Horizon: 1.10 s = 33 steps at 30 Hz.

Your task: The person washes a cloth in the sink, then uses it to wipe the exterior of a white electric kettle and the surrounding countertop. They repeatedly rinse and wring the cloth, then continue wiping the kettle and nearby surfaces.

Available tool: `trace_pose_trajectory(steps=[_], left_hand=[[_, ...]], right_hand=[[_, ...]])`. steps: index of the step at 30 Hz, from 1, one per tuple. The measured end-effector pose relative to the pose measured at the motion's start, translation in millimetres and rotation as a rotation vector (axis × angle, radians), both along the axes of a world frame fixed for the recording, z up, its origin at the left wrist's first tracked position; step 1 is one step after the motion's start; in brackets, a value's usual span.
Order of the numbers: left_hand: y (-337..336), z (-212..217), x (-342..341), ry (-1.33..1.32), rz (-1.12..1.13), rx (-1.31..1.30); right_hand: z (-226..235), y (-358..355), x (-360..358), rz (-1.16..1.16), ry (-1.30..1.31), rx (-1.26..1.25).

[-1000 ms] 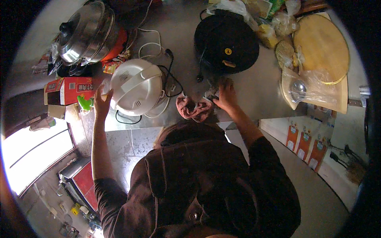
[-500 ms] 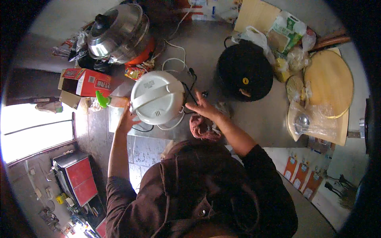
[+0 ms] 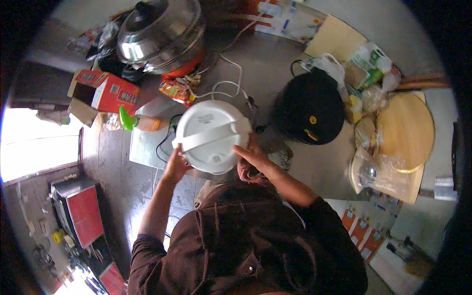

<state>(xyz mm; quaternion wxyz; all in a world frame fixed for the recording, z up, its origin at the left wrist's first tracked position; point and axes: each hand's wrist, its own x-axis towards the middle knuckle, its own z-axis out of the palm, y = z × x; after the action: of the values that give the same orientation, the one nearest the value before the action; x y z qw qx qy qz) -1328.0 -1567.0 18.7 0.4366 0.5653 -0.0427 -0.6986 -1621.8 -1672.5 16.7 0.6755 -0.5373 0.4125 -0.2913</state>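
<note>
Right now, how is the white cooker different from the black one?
The white cooker has both hands on it, the left hand and the right hand; nothing touches the black cooker. The white cooker has a flat handle bar across its lid; the black cooker shows only small yellow marks. The white cooker sits nearer the person, the black cooker farther right. Both are round, lidded, and on the counter.

The person wears a dark brown jacket with sleeves pushed up, forearms bare.
</note>
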Motion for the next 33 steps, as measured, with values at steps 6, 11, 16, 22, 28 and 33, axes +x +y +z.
trace_pose_trajectory(steps=[6, 11, 16, 22, 28, 33], left_hand=[[-2, 26, -74, -0.002, -0.107, -0.075], [-2, 11, -49, 0.095, -0.123, -0.107], [-22, -29, -4, -0.610, -0.171, -0.147], [-164, -29, 23, -1.534, -0.469, -0.411], [-275, -30, 23, -1.776, -1.320, -0.262], [-282, -118, 55, -1.874, -1.109, -0.045]], right_hand=[[10, 16, -75, -0.068, 0.109, 0.132], [-14, 10, -104, -0.043, 0.309, -0.045], [-35, 29, -163, -0.211, 0.607, 0.040], [-58, 84, -183, 0.227, 1.007, -0.575], [-65, 93, -161, 0.238, 1.055, -0.625], [-89, 103, -154, 0.296, 1.201, -0.643]])
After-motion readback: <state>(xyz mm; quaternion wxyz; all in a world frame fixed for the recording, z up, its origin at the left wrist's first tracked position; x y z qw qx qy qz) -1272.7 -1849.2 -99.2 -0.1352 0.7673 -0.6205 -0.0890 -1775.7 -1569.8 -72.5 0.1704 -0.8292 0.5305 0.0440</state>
